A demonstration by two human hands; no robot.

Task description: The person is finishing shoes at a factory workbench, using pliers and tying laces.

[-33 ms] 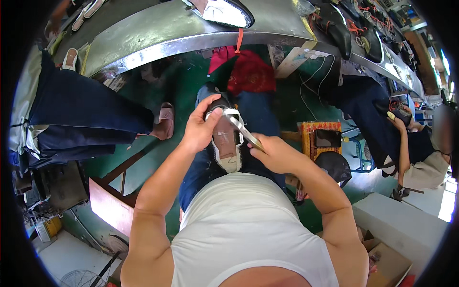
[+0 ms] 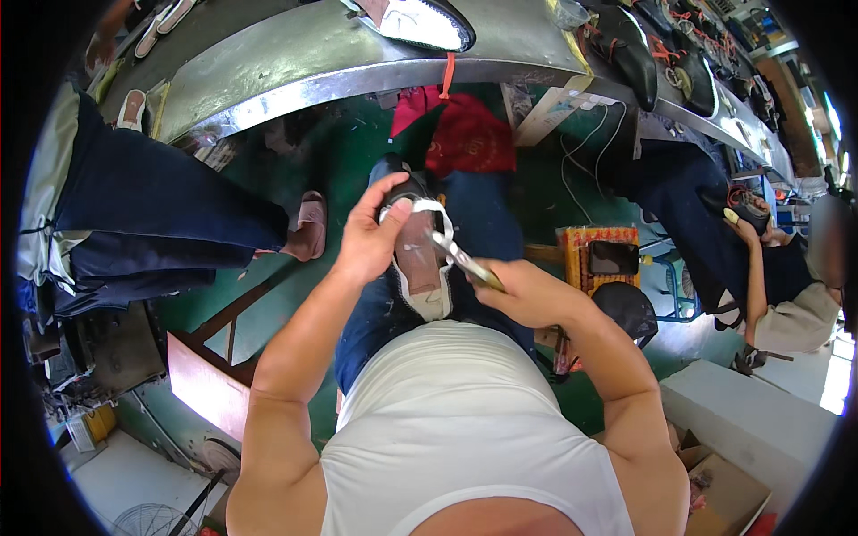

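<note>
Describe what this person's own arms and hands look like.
The left grip and right grip are ungloved human hands. The left arm and right arm are bare, with no watch or bracelet visible, extending from a white sleeveless top.

A long metal bench [image 2: 268, 76] borders the green floor [image 2: 545, 210].
</note>
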